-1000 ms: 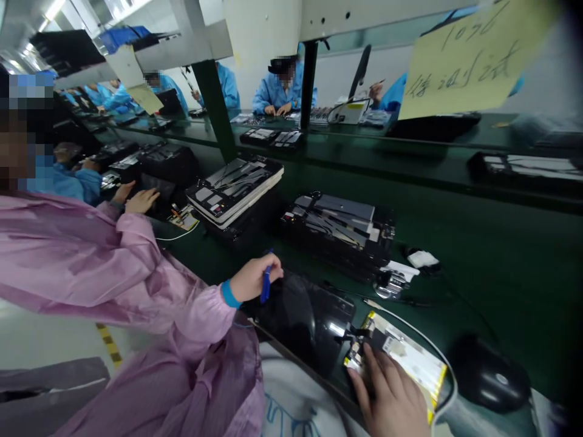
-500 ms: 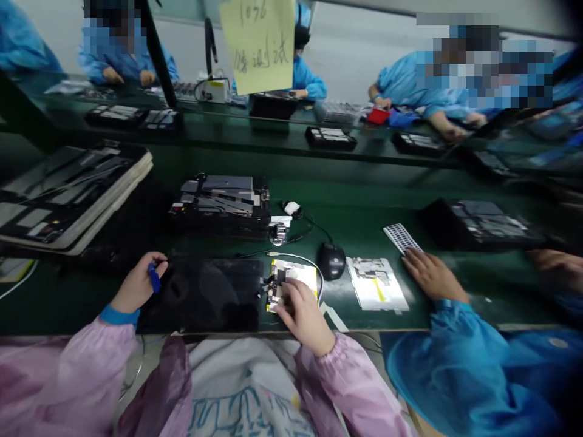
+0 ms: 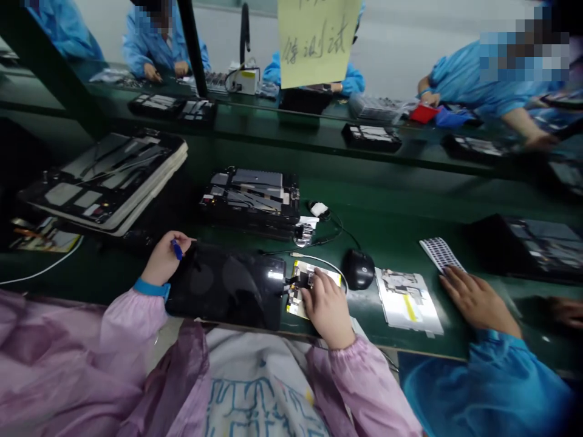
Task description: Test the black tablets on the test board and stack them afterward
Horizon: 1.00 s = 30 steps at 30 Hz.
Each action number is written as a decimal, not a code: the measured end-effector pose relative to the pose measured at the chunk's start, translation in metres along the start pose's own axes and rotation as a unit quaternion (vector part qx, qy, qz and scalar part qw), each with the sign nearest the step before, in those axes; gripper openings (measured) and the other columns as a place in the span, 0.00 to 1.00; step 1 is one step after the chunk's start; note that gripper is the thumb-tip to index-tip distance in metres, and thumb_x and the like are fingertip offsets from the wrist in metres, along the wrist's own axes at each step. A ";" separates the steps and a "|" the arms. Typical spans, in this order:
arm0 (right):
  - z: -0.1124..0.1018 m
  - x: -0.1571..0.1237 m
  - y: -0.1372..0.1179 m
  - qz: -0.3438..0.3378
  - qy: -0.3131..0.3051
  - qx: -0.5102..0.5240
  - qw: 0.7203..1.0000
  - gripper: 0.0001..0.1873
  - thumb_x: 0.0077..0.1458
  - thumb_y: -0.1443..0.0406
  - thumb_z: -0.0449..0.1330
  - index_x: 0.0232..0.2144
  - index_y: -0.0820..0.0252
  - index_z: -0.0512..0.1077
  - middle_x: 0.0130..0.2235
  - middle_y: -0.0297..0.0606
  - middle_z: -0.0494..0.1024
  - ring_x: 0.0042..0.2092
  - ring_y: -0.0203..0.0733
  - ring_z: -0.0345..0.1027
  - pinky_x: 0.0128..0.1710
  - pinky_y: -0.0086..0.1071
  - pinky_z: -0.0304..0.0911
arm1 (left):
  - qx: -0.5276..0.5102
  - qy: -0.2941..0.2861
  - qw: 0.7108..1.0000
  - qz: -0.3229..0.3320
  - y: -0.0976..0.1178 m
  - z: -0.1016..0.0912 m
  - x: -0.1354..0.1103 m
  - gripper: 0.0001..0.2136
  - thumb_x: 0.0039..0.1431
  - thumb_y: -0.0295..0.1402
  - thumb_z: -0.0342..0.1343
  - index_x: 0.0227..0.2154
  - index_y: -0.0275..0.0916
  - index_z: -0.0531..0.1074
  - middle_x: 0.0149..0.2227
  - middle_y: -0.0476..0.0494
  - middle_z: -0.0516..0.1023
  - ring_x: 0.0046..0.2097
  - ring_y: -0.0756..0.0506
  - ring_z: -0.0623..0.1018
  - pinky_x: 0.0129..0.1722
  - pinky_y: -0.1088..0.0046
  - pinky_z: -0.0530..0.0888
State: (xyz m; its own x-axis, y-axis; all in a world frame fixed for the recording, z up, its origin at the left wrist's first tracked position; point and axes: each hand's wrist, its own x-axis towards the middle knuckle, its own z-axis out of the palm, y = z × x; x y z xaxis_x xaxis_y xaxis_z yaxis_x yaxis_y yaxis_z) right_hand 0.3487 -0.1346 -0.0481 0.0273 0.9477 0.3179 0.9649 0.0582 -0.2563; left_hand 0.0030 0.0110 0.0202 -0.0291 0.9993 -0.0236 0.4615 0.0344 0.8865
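My left hand (image 3: 164, 260) is closed around a small blue tool (image 3: 177, 249) and rests at the left edge of a glossy black tablet panel (image 3: 228, 285) lying on the green bench. At the panel's right end, the fingers of my right hand (image 3: 325, 306) press flat on a yellow-edged circuit piece (image 3: 298, 290). Both my sleeves are pink.
A black mouse (image 3: 358, 269) sits right of my right hand. Stacked trays of parts (image 3: 250, 197) lie behind, a larger stack (image 3: 107, 176) at left. A co-worker's hand (image 3: 476, 300) in a blue sleeve rests near a white board (image 3: 407, 300). A yellow paper note (image 3: 316, 39) hangs above.
The view has swung right and settled from the left neighbour onto my own station. My hands keep their places on the panel and circuit piece; the co-worker's hand on the right came into view.
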 end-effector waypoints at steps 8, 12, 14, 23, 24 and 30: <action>0.007 -0.006 0.009 0.004 0.016 0.074 0.997 0.24 0.62 0.53 0.47 0.51 0.64 0.63 0.52 0.53 0.70 0.53 0.56 0.64 0.48 0.50 0.63 | -0.311 -0.032 0.947 -0.074 -0.001 -0.001 0.001 0.16 0.41 0.33 0.66 0.24 0.40 0.61 0.29 0.46 0.79 0.35 0.45 0.78 0.35 0.70 0.69; -0.007 -0.009 -0.008 0.023 0.052 0.124 0.991 0.28 0.62 0.55 0.48 0.59 0.65 0.54 0.55 0.56 0.67 0.57 0.56 0.62 0.51 0.53 0.62 | -0.373 -0.071 0.921 -0.088 -0.007 0.000 0.003 0.18 0.40 0.29 0.67 0.22 0.39 0.59 0.30 0.45 0.80 0.35 0.44 0.79 0.35 0.71 0.70; -0.020 -0.011 -0.033 -0.018 0.078 0.145 0.986 0.29 0.61 0.59 0.50 0.61 0.63 0.51 0.58 0.56 0.63 0.61 0.55 0.55 0.55 0.55 0.58 | -0.394 -0.088 0.912 -0.078 -0.010 0.000 0.003 0.18 0.40 0.28 0.67 0.22 0.39 0.58 0.31 0.44 0.81 0.35 0.44 0.79 0.36 0.70 0.70; -0.028 0.004 -0.110 -0.221 -0.111 0.103 0.963 0.30 0.61 0.53 0.50 0.61 0.63 0.56 0.56 0.50 0.69 0.64 0.54 0.50 0.61 0.63 0.36 | -0.438 -0.096 0.893 -0.048 -0.022 0.003 -0.001 0.16 0.44 0.25 0.64 0.22 0.39 0.57 0.33 0.42 0.82 0.36 0.43 0.80 0.36 0.70 0.71; -0.027 0.010 -0.107 -0.179 -0.089 0.081 0.976 0.32 0.61 0.52 0.50 0.61 0.66 0.55 0.57 0.52 0.68 0.65 0.57 0.48 0.61 0.65 0.36 | -0.443 -0.097 0.890 -0.048 -0.023 0.003 -0.001 0.16 0.45 0.25 0.64 0.22 0.39 0.58 0.33 0.41 0.82 0.35 0.43 0.80 0.36 0.70 0.71; -0.038 0.037 -0.103 -0.171 -0.086 0.039 0.981 0.30 0.61 0.53 0.50 0.60 0.65 0.57 0.60 0.53 0.62 0.67 0.60 0.40 0.60 0.64 0.38 | -0.455 -0.091 0.885 -0.046 -0.026 0.005 -0.004 0.14 0.48 0.25 0.62 0.23 0.39 0.58 0.33 0.41 0.83 0.33 0.44 0.80 0.30 0.72 0.71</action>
State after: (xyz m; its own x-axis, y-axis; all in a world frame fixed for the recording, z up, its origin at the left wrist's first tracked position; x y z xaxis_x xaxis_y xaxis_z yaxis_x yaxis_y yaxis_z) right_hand 0.2600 -0.1173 0.0247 -0.3453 0.9071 0.2405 0.8866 0.3993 -0.2333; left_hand -0.0048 0.0063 -0.0052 0.1523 0.9816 -0.1151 -0.4424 0.1718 0.8802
